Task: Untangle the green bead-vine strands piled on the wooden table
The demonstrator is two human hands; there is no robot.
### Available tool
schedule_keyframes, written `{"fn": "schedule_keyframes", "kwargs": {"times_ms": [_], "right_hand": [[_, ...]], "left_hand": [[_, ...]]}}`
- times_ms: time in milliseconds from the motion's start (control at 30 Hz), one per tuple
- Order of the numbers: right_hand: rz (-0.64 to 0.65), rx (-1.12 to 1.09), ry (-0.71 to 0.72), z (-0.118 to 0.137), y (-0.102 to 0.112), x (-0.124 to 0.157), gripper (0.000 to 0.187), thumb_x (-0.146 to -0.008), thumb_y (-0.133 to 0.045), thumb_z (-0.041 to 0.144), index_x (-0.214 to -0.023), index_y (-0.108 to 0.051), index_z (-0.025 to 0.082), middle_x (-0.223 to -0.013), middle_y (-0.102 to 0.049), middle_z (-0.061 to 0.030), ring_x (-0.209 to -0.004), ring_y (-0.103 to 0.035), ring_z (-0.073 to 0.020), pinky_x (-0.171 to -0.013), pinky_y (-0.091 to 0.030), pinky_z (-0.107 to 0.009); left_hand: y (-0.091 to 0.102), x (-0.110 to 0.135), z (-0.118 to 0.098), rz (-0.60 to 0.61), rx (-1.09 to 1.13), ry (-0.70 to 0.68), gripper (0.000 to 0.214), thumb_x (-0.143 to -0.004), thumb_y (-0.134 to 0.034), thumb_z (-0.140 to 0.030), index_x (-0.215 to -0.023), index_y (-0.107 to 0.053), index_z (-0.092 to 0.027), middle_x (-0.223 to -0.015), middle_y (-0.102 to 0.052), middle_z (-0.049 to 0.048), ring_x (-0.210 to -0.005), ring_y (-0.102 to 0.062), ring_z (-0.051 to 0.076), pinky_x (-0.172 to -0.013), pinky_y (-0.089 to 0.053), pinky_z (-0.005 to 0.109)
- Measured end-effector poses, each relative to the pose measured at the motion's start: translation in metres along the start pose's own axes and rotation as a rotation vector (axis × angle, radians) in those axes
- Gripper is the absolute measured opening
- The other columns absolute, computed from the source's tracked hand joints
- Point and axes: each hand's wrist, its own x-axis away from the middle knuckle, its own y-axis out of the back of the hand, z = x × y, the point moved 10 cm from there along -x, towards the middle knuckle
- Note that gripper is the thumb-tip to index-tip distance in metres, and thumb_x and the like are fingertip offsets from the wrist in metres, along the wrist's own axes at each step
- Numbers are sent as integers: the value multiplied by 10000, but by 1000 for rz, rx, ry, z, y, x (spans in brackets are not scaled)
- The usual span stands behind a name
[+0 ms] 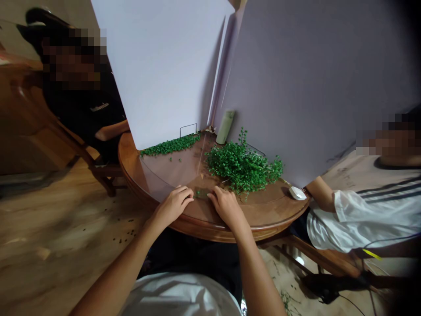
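From where I'm standing, both bare hands are working at the near edge of a round wooden desk (210,230). The left hand (173,204) and right hand (226,206) are curved over, close together, with a small patch of green sprigs (202,194) lying on the desk between them. Each grip looks bent downward, the fingers neither spread flat nor clearly closed, but I can't tell whether either one is pinching a sprig. Keeping the fingertips low and near each other like this suits stems so fine, since it gives little room for loose leaves to scatter. Just beyond the right hand sits a large heap of small-leaved plant (243,164), and a narrow strip of the same greenery (169,145) runs along the foot of a white board (158,66). A pale green bottle (225,127) stands at the back, and a clear curved sheet (158,180) lies over the left part of the desk. A co-worker's forearm (320,193) rests at the right.
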Motion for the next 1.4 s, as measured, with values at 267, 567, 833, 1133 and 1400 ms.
{"fn": "schedule_keyframes", "kwargs": {"times_ms": [267,567,833,1133,1400], "right_hand": [[68,104,-35,-27,9,31,232,-1063,-483,336,-881,-571,222,-887,-693,-52,-837,-672,-199,-733,-406,-270],[56,118,-55,-46,9,37,319,-1057,-481,396,-830,-619,221,-778,-712,-49,-718,-665,-189,-637,-348,-265],[63,70,-45,-48,10,37,363,-1046,-510,363,-736,-623,211,-730,-704,-30,-692,-657,-168,-654,-352,-249],[-6,33,-69,-58,5,39,347,-1041,-480,319,-736,-607,211,-742,-705,-54,-710,-672,-192,-649,-353,-266],[-28,30,-77,-56,6,40,366,-1055,-448,358,-734,-563,225,-747,-689,-54,-742,-668,-203,-670,-372,-278]], "left_hand": [[-14,-4,-17,68,7,-34,102,-977,-586,-175,-877,-604,-191,-915,-629,32,-903,-568,192,-832,-448,320],[-24,-5,-31,195,-9,-126,149,-985,-578,-193,-838,-588,-210,-862,-667,5,-886,-510,204,-822,-361,342],[-24,-5,-33,326,61,-211,192,-987,-564,-211,-801,-615,-219,-816,-682,-24,-879,-527,178,-847,-354,305],[53,4,65,19,-63,38,185,-962,-517,-265,-818,-620,-210,-867,-685,41,-874,-556,212,-863,-430,340],[66,11,72,-207,-102,132,219,-983,-460,-258,-876,-643,-203,-997,-700,64,-958,-643,198,-929,-488,326]]}}
